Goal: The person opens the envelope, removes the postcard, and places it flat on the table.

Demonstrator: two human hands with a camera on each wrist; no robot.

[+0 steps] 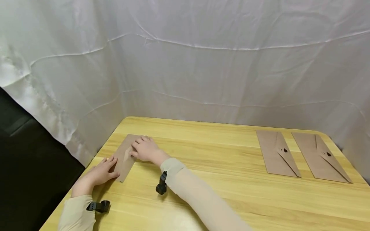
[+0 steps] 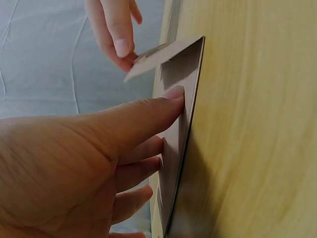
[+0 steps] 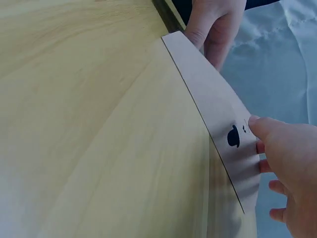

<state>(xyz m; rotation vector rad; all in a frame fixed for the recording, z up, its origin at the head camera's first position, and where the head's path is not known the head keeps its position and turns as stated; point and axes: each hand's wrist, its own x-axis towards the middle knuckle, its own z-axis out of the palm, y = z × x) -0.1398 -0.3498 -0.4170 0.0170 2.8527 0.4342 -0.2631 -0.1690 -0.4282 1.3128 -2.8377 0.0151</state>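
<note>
A brown paper envelope (image 1: pixel 124 148) lies near the table's left edge with its flap (image 3: pixel 205 87) raised at an angle. My right hand (image 1: pixel 145 150) pinches the flap's free edge, thumb on the outer face beside a dark hat-shaped mark (image 3: pixel 233 137). On the envelope's near left part rests my left hand (image 1: pixel 99 173), fingers spread and fairly straight. Its thumb (image 2: pixel 148 116) presses on the body under the flap in the left wrist view. Part of the envelope is hidden beneath both hands.
Two more brown envelopes, one (image 1: pixel 270 154) beside the other (image 1: pixel 312 157), lie flap side up at the table's right. A pale curtain (image 1: pixel 216 73) hangs behind the wooden table (image 1: pixel 208 144). Dark fabric (image 1: pixel 34 166) is beyond its left edge.
</note>
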